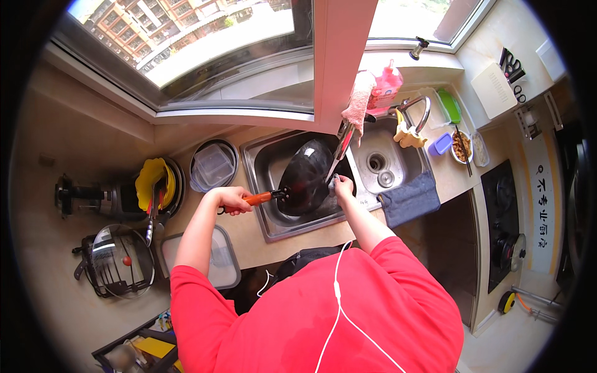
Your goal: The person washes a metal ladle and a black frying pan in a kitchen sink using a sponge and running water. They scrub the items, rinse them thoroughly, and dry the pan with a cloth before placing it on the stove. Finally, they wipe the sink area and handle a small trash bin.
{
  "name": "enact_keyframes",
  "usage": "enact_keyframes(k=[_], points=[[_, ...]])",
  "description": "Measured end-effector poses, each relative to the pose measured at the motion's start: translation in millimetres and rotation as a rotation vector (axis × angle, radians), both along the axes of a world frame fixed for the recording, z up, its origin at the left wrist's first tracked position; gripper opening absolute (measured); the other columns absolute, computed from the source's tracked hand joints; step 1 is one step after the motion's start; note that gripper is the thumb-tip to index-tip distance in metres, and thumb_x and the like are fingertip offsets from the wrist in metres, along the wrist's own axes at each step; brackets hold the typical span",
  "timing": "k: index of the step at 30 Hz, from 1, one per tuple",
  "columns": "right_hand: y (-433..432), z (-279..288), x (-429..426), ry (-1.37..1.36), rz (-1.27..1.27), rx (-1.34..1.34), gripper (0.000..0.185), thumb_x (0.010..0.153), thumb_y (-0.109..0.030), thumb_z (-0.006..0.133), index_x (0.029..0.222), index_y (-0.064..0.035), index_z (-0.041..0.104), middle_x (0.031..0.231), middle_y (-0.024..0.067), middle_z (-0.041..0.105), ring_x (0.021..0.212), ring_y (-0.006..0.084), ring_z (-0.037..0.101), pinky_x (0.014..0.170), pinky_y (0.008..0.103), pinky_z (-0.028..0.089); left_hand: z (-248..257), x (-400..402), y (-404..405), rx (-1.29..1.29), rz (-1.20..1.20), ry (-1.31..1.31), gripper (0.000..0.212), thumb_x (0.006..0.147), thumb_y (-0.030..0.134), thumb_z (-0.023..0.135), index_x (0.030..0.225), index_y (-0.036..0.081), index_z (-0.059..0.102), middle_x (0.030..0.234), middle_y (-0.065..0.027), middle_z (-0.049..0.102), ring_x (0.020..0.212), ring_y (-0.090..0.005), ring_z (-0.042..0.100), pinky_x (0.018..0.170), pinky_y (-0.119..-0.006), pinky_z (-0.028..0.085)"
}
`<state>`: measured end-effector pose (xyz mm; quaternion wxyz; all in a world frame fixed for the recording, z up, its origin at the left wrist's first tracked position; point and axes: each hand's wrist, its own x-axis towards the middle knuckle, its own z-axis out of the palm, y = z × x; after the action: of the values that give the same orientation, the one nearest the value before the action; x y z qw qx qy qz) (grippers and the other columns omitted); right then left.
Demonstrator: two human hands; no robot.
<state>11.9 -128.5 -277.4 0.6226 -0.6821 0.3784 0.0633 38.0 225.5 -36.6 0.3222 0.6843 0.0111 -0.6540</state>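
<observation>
My left hand [234, 200] is closed around the orange-brown handle [258, 199] of a black wok [305, 177]. The wok is tilted over the left basin [269, 161] of a stainless steel double sink, its dark, wet surface towards me. My right hand [343, 185] presses a small greyish scrubber or cloth [332, 183] against the wok's right side; the fingers hide part of it. Just above that hand, a stream of water [332, 169] falls from a metal faucet [344, 140] onto the wok.
A pink towel [359, 100] hangs by the faucet, near an open window frame [343, 60]. The right basin [366, 172] has a drain and a second faucet [425, 114]. A dark cloth [410, 198] drapes over its front edge. Stacked containers [213, 163] stand left; a food bowl [461, 148] with chopsticks stands right.
</observation>
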Motion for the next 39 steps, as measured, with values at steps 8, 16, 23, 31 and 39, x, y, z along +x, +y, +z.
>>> enact_keyframes(k=[8,16,23,31,39], points=[[6,11,-2,0.060,0.185,0.303,0.018,0.083,-0.015,0.063,0.096,-0.0030,0.059,0.075,0.0025,0.058,0.057,0.0130,0.054,0.048,0.0278,0.047,-13,-30,18,-0.075,0.138,0.052,0.040,0.082,0.013,0.062,0.122,0.011,0.053,0.066,0.0035,0.051,0.049,-0.0048,0.049,0.042,-0.019,0.038],[24,41,20,-0.022,0.291,0.111,0.029,0.087,-0.025,0.061,0.103,-0.0010,0.055,0.088,0.0102,0.060,0.073,0.0209,0.060,0.055,0.0360,0.053,-23,-74,16,-0.108,0.357,0.003,0.041,0.079,0.009,0.061,0.118,0.007,0.049,0.065,0.0010,0.052,0.048,-0.0066,0.049,0.041,-0.022,0.041],[38,67,32,0.096,0.370,-0.273,0.022,0.078,-0.012,0.057,0.099,-0.0043,0.058,0.089,0.0129,0.061,0.081,0.0226,0.061,0.065,0.0364,0.051,6,-87,-28,-0.093,0.325,-0.179,0.041,0.075,0.003,0.057,0.114,-0.002,0.050,0.062,-0.0040,0.050,0.047,-0.0121,0.051,0.041,-0.026,0.042],[8,75,32,-0.025,0.426,-0.028,0.026,0.085,-0.007,0.049,0.108,0.0019,0.053,0.084,0.0159,0.059,0.066,0.0250,0.063,0.050,0.0368,0.052,5,-78,-92,-0.149,0.728,0.061,0.015,0.078,0.007,0.059,0.089,-0.002,0.052,0.060,-0.0056,0.053,0.047,-0.0122,0.051,0.041,-0.025,0.043],[-40,78,49,-0.224,0.700,-0.584,0.035,0.073,0.001,0.049,0.106,0.0002,0.061,0.091,0.0241,0.064,0.088,0.0360,0.063,0.077,0.0405,0.050,-8,-60,-205,-0.545,1.469,0.519,0.012,0.080,0.000,0.056,0.087,0.001,0.046,0.068,-0.0069,0.051,0.057,-0.0157,0.055,0.053,-0.028,0.053]])
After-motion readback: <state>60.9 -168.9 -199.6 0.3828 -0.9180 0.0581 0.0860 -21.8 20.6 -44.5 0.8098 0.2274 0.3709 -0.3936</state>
